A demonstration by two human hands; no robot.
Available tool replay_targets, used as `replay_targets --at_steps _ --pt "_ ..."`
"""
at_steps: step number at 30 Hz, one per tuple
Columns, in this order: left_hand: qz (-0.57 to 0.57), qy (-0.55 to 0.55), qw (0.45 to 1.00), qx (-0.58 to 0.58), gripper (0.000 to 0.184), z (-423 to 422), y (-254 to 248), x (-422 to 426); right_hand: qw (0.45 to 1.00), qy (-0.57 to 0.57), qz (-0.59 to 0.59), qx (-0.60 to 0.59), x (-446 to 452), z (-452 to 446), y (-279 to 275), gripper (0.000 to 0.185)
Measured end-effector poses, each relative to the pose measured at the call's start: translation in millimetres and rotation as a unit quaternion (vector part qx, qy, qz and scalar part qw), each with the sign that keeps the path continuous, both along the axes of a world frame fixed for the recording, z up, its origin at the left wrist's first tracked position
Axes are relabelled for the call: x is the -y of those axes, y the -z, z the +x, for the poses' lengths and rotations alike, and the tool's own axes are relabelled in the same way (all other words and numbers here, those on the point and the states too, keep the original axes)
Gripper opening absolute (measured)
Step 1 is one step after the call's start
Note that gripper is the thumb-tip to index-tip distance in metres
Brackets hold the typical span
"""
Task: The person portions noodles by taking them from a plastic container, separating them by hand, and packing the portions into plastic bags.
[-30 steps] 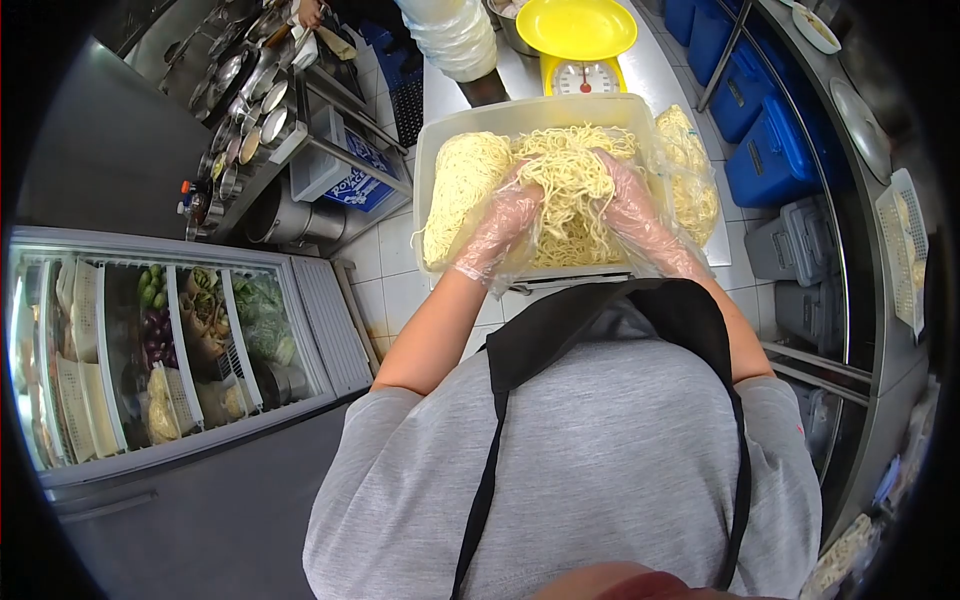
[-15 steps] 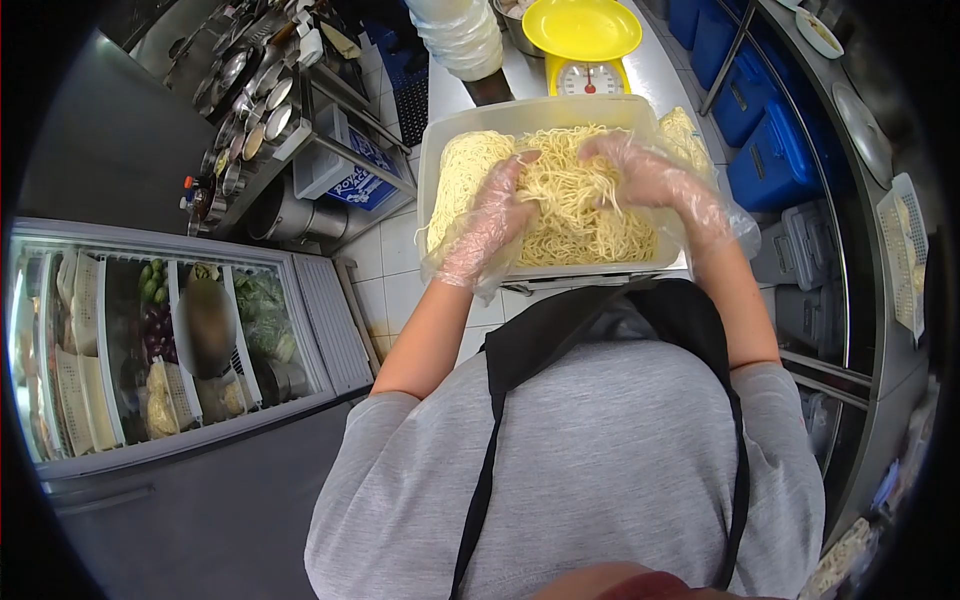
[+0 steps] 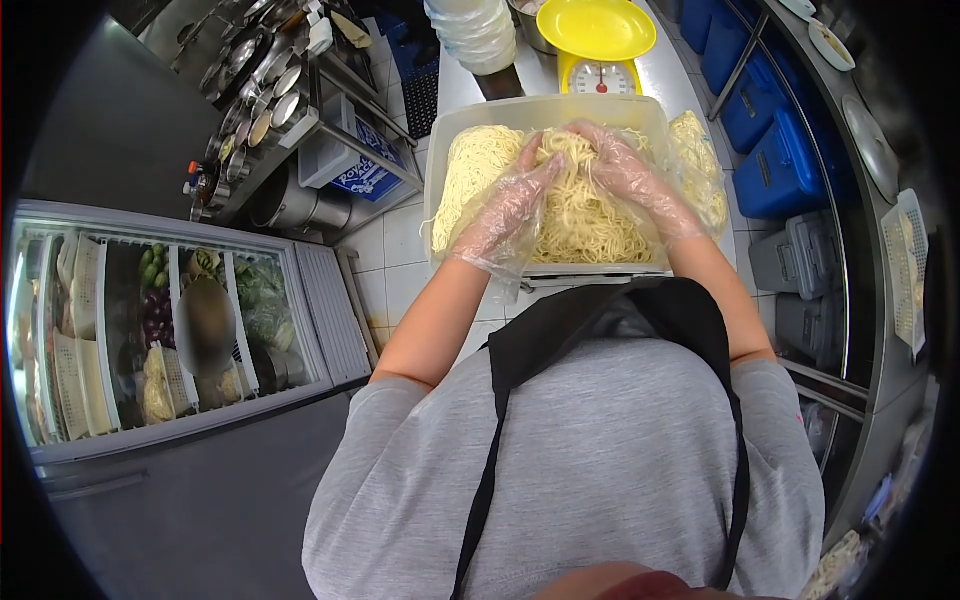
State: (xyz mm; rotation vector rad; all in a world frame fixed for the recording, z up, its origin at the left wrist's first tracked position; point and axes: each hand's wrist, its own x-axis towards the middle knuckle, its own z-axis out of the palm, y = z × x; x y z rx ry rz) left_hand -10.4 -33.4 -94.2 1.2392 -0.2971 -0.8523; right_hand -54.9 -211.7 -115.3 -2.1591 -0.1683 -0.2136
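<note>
Head view: person in gray tee [image 3: 620, 450] & black apron [image 3: 540, 345], both hands in clear plastic gloves. L hand [image 3: 510, 205] and R hand [image 3: 632, 175] hold a clump [image 3: 569, 148] of noodles betw. them, above the middle of the tub [image 3: 590, 110]; fingers of both are narrowed about the strands, though exact L fingertip contact can't be told. Loose noodles [image 3: 592, 232] lie below, in the tub. A paler mound [image 3: 478, 165] occupies the tub's L side, near L hand. Bagged noodles [image 3: 700, 165] sit just R of tub; scale [image 3: 600, 78] w/ yellow pan [image 3: 597, 28] stands beyond, on table [image 3: 674, 72].
</note>
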Motion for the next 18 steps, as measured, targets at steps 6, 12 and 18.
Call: replay_targets --at_steps 6,12,18 --pt "-0.036 0.008 0.998 -0.058 0.074 2 -7 9 0.944 0.077 0.318 0.033 -21 -28 -21 0.055" --pt "-0.078 -0.057 0.995 0.03 0.059 25 6 15 0.831 0.001 0.54 -0.131 -19 -58 -81 0.07" --pt "-0.112 -0.058 0.992 0.008 0.061 12 -3 15 0.916 0.077 0.384 -0.087 -11 -42 -40 0.059"
